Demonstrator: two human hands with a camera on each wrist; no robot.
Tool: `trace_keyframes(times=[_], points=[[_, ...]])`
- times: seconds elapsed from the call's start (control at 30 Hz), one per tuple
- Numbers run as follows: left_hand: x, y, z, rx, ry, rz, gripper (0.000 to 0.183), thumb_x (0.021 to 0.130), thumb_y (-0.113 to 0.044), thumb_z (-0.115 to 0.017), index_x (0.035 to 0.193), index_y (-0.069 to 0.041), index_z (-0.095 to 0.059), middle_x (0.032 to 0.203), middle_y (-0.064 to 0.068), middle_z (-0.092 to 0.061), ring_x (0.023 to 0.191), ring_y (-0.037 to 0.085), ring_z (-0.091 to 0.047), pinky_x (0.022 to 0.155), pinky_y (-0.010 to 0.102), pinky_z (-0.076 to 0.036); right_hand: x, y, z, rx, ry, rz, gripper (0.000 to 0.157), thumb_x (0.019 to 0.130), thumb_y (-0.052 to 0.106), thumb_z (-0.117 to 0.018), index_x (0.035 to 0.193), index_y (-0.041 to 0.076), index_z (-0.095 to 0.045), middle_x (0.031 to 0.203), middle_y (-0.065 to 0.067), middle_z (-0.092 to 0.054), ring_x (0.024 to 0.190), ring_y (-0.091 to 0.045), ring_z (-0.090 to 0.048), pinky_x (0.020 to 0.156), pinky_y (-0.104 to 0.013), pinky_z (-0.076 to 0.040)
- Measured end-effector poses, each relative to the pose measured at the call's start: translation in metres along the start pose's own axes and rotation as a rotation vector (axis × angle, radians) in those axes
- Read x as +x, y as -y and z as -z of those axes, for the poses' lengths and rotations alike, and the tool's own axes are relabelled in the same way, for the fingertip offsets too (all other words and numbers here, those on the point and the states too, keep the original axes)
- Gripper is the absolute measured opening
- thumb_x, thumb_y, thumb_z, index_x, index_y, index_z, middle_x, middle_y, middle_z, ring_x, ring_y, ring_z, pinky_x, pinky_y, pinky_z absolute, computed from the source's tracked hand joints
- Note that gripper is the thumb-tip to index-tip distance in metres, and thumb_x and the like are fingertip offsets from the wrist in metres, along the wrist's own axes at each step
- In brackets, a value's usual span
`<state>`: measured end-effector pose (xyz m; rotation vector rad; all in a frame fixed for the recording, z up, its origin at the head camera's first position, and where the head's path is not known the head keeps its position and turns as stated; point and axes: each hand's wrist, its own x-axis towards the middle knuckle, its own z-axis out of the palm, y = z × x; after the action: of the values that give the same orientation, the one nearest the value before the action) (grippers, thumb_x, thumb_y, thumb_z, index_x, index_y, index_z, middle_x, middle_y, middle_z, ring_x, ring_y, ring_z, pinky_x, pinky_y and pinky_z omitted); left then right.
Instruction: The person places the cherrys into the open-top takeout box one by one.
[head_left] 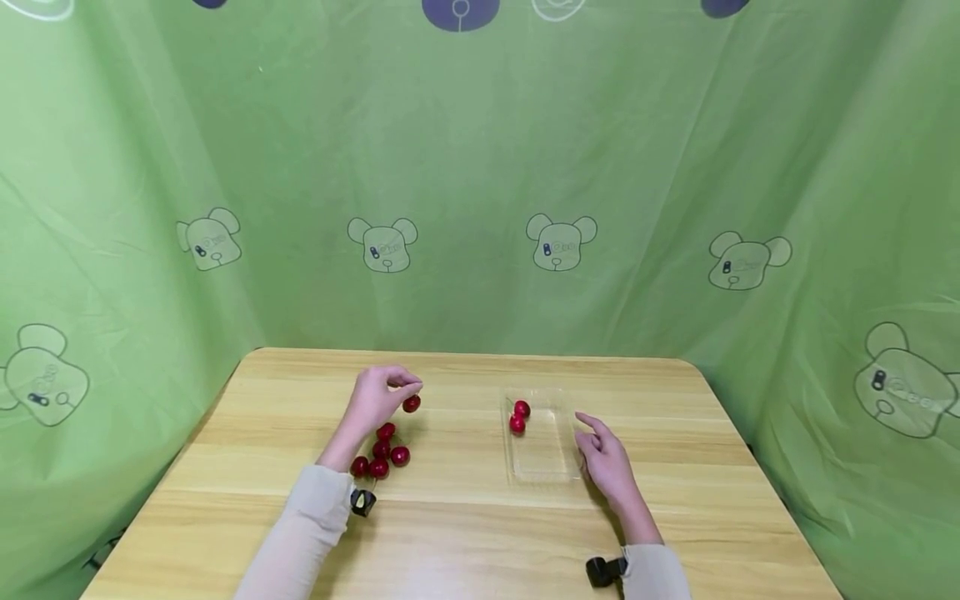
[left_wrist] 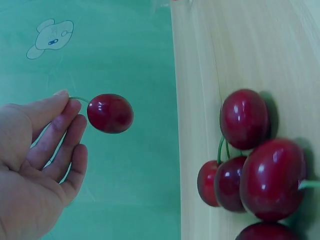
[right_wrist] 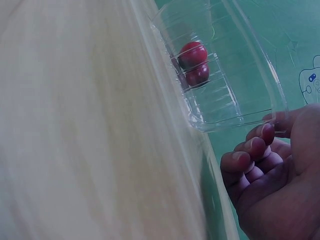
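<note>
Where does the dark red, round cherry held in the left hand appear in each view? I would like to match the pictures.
Head: the dark red, round cherry is left of centre, in the lower half, just below the left hand.
Left wrist: left of centre, near mid-height, to the right of the fingers.
Right wrist: not in it.
Shared landmark: the pale wooden table shows in all three views.

the left hand (head_left: 377, 396) and right hand (head_left: 607, 463) are bare. the left sleeve (head_left: 296, 525) is long, pale greyish beige, softly creased near its end; the right sleeve (head_left: 657, 573) matches it in colour. a small black wrist camera (head_left: 363, 502) with a pale yellowish patch sits against the left sleeve; a blocky black camera (head_left: 597, 572) juts from the right.
</note>
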<state>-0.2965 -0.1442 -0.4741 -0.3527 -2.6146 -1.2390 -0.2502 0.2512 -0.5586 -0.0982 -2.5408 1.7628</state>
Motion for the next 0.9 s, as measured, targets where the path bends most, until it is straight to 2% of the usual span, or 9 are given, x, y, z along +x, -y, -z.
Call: trace_keyframes(times=[0.17,0.33,0.47,0.67,0.77,0.9], points=[[-0.003,-0.004,-0.004,-0.067,0.007,0.023,0.004,0.092,-0.019,-0.079,0.095,-0.016,-0.081,0.090,-0.003,-0.079,0.089,0.017,-0.072,0.082,0.037,-0.059,0.000,0.000,0.000,0.000,0.003,-0.004,0.044,0.109,0.016,-0.051,0.152,0.009,-0.048,0.069,-0.004,-0.052,0.049,-0.010,-0.048,0.049,-0.023,-0.043],[-0.007,-0.005,-0.008,-0.139,0.020,0.055,0.005,0.092,-0.019,-0.080,0.096,-0.016,-0.081,0.092,-0.002,-0.079,0.089,0.015,-0.071,0.077,0.031,-0.056,0.001,-0.001,-0.001,0.009,-0.003,0.000,0.043,0.109,0.015,-0.052,0.151,0.009,-0.049,0.068,-0.002,-0.051,0.048,-0.009,-0.046,0.049,-0.022,-0.042],[-0.009,-0.005,-0.011,-0.198,0.026,0.080,0.007,0.092,-0.018,-0.080,0.097,-0.014,-0.081,0.094,-0.001,-0.079,0.090,0.014,-0.071,0.077,0.029,-0.054,0.001,-0.001,-0.001,0.022,-0.001,0.007,0.043,0.109,0.015,-0.052,0.151,0.008,-0.049,0.065,-0.001,-0.050,0.047,-0.010,-0.047,0.048,-0.022,-0.042],[-0.010,-0.005,-0.017,-0.349,0.048,0.121,0.009,0.091,-0.016,-0.080,0.099,-0.011,-0.080,0.096,0.004,-0.079,0.088,0.014,-0.071,0.081,0.030,-0.055,0.000,0.001,-0.001,0.037,0.004,0.014,0.044,0.109,0.014,-0.052,0.152,0.004,-0.047,0.064,0.000,-0.050,0.047,-0.009,-0.047,0.048,-0.022,-0.043],[-0.012,-0.005,-0.021,-0.415,0.056,0.140,0.011,0.091,-0.015,-0.080,0.100,-0.010,-0.080,0.099,0.005,-0.079,0.090,0.014,-0.071,0.085,0.032,-0.055,-0.007,0.017,0.002,0.032,0.024,-0.004,0.045,0.109,0.011,-0.051,0.152,0.000,-0.046,0.065,-0.004,-0.051,0.047,-0.010,-0.047,0.048,-0.023,-0.043],[-0.014,-0.009,-0.028,-0.464,0.056,0.162,0.013,0.090,-0.015,-0.081,0.102,-0.009,-0.079,0.101,0.005,-0.078,0.091,0.014,-0.071,0.087,0.032,-0.055,-0.007,0.017,0.002,0.015,0.020,-0.011,0.045,0.109,0.011,-0.051,0.152,0.000,-0.046,0.065,-0.005,-0.051,0.047,-0.010,-0.048,0.049,-0.023,-0.043]])
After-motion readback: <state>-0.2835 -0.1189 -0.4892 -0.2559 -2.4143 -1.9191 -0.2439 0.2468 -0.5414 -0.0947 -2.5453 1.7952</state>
